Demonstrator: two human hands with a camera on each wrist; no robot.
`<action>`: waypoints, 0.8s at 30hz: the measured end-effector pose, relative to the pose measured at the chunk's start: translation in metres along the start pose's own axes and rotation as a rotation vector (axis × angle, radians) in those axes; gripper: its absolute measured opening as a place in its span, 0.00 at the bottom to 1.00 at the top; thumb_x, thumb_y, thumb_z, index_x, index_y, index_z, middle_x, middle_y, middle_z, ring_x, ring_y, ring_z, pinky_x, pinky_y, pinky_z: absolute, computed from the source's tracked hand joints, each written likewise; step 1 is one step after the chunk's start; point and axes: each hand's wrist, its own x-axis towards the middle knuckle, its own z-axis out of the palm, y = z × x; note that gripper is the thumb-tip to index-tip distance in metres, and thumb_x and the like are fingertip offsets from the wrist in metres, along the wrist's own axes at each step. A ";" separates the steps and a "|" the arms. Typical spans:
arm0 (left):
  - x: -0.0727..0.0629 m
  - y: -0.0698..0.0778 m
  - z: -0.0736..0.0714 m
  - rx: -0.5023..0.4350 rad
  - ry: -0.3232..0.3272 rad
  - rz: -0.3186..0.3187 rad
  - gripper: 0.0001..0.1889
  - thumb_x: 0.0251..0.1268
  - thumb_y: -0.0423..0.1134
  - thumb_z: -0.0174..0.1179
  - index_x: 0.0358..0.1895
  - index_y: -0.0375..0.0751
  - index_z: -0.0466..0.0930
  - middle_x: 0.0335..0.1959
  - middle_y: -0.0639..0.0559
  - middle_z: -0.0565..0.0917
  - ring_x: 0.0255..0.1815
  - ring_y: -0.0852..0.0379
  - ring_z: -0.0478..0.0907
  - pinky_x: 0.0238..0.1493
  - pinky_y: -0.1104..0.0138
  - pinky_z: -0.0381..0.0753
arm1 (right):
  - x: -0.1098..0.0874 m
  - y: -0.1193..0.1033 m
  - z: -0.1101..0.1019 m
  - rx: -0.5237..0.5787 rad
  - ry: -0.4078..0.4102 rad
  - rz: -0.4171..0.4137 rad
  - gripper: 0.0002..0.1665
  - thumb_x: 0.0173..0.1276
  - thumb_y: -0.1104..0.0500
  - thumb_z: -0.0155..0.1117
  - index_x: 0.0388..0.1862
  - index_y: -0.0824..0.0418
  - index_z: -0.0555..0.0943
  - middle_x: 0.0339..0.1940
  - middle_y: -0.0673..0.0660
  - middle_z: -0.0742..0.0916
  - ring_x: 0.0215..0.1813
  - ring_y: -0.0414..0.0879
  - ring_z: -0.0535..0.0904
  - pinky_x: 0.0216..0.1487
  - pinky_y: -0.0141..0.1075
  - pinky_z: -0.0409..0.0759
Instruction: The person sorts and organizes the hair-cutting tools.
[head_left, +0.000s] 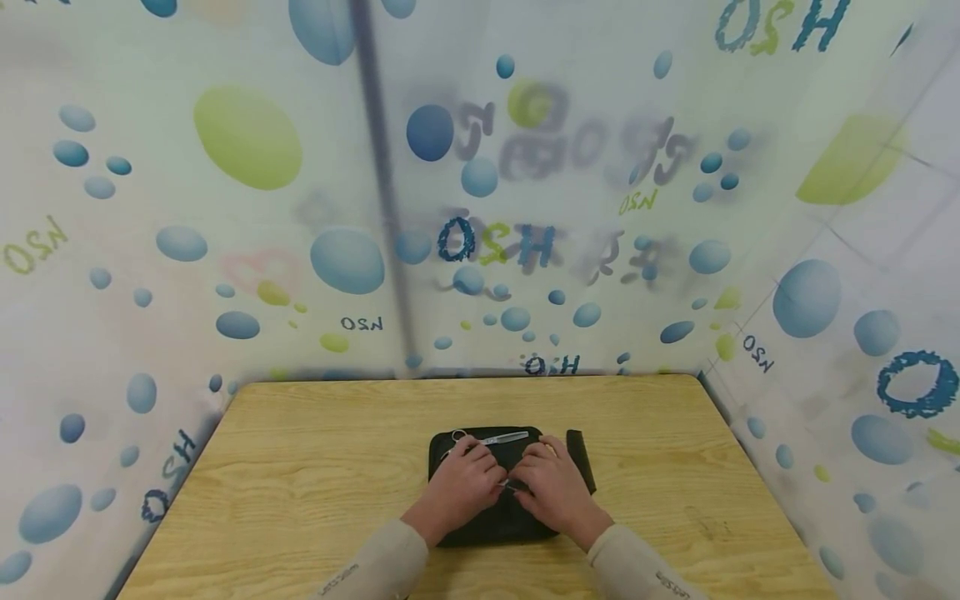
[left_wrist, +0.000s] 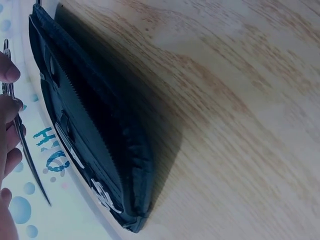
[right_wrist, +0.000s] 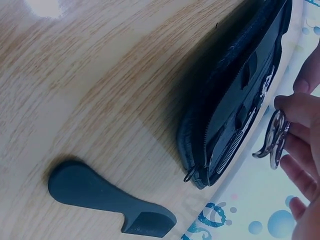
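Pinching scissors point(right_wrist: 275, 139) in your curled left hand point(head_left: 467, 483) and right hand point(head_left: 551, 479), you have them over the black zip case point(head_left: 495, 531). Thinning shears point(head_left: 506, 437) already lie on it, beyond your hands; the scissors and black-handled tool point(right_wrist: 110, 196) (right of your right hand) look yet to be stowed.

Reversed “H2O” point(head_left: 493, 242) repeats across the wall covering point(head_left: 112, 242), while print point(head_left: 339, 581) on the sleeves point(head_left: 390, 557) is illegible.

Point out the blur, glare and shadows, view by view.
Head view: blurry grey patches across the wall; left wrist view: dark shadow beside the black case on the table; right wrist view: bright white glare on the table, top left, and shadow along the black case.
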 end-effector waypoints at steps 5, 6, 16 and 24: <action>-0.004 -0.005 0.001 -0.050 0.038 -0.039 0.08 0.59 0.52 0.67 0.36 0.56 0.85 0.35 0.63 0.87 0.44 0.61 0.82 0.57 0.60 0.76 | -0.001 0.001 0.001 -0.018 -0.020 0.033 0.09 0.53 0.48 0.76 0.33 0.46 0.88 0.33 0.42 0.89 0.49 0.43 0.78 0.66 0.49 0.67; -0.005 -0.006 0.001 -0.058 0.048 -0.051 0.08 0.58 0.52 0.68 0.36 0.56 0.85 0.35 0.63 0.87 0.44 0.61 0.82 0.57 0.60 0.76 | -0.002 0.002 0.001 -0.020 -0.021 0.042 0.09 0.52 0.49 0.76 0.33 0.46 0.88 0.33 0.42 0.89 0.48 0.43 0.78 0.66 0.48 0.67; -0.027 -0.033 -0.006 -0.105 -0.043 -0.185 0.15 0.55 0.52 0.70 0.42 0.51 0.84 0.39 0.58 0.86 0.44 0.58 0.80 0.55 0.57 0.75 | -0.006 0.015 -0.002 -0.025 -0.063 0.113 0.08 0.53 0.51 0.75 0.33 0.48 0.89 0.34 0.44 0.89 0.48 0.46 0.77 0.65 0.50 0.67; -0.054 -0.050 -0.012 -0.178 -0.266 -0.333 0.25 0.60 0.57 0.65 0.54 0.44 0.80 0.48 0.51 0.84 0.55 0.50 0.78 0.61 0.52 0.71 | -0.012 0.032 0.000 -0.046 -0.065 0.146 0.08 0.53 0.51 0.75 0.33 0.48 0.89 0.33 0.44 0.89 0.48 0.46 0.77 0.64 0.48 0.67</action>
